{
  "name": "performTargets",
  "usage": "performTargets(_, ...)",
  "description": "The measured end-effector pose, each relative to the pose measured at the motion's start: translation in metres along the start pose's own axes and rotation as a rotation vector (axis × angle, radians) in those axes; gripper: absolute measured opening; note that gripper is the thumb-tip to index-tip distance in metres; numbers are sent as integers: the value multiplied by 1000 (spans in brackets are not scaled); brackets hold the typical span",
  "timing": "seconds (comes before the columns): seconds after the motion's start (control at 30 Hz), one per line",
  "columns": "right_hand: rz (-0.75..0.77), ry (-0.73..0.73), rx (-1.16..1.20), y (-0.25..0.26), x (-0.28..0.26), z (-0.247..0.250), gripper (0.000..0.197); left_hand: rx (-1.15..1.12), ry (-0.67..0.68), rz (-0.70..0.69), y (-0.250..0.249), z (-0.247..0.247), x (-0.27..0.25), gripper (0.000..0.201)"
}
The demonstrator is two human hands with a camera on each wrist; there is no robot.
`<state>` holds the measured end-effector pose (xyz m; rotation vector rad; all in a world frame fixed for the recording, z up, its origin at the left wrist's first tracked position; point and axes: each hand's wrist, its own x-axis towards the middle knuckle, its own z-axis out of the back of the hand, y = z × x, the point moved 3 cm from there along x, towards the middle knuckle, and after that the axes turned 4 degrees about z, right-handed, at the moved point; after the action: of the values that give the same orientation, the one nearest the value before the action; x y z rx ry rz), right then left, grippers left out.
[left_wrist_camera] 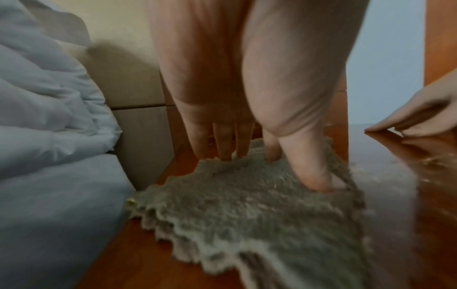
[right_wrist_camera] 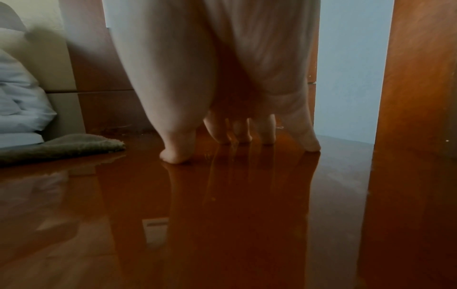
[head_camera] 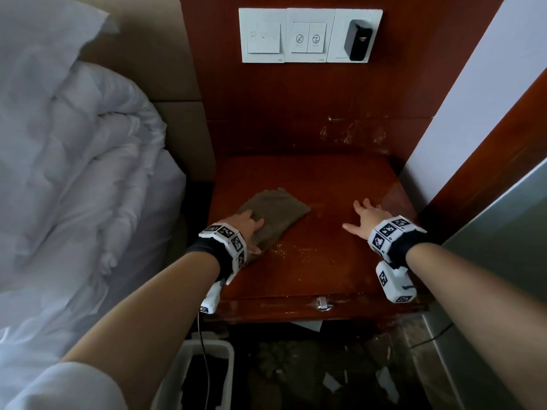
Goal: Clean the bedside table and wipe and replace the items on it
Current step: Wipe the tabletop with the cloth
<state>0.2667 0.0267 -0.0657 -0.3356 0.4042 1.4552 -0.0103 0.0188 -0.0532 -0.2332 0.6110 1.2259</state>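
A grey-brown cloth point(head_camera: 275, 214) point(left_wrist_camera: 247, 205) point(right_wrist_camera: 61, 145) lies on the left half of the glossy red-brown bedside table point(head_camera: 310, 270) point(right_wrist_camera: 222, 215). My left hand point(head_camera: 251, 229) point(left_wrist_camera: 247, 152) presses flat on the cloth with straight fingers, thumb at its near edge. My right hand point(head_camera: 362, 217) point(right_wrist_camera: 237, 142) rests on the bare right half of the tabletop, fingers spread and fingertips touching the wood; it also shows in the left wrist view point(left_wrist_camera: 415, 121). Pale crumbs or dust point(head_camera: 281, 253) speckle the tabletop near the cloth.
A white duvet point(head_camera: 74, 173) lies on the bed at the left. A switch panel point(head_camera: 307, 35) with a black adapter point(head_camera: 358, 39) hangs on the wood back panel. A white bin point(head_camera: 204, 377) and scraps of litter point(head_camera: 331, 383) sit on the floor below. A wall stands close at the right.
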Motion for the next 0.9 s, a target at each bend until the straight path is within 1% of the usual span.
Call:
performTargets(0.1, -7, 14, 6, -1, 1, -1, 78, 10, 27, -38, -1, 7, 7, 87)
performTargets(0.2, -4, 25, 21, -2, 3, -1, 78, -6, 32, -32, -2, 13, 16, 87)
performTargets(0.5, -1, 24, 19, -4, 6, -3, 77, -20, -9, -9, -8, 33, 40, 89)
performTargets(0.73, -13, 41, 16, -3, 6, -4, 78, 16, -6, -32, -10, 22, 29, 85)
performTargets(0.9, -13, 28, 2, -2, 3, -3, 77, 27, 39, -54, -15, 9, 6, 84)
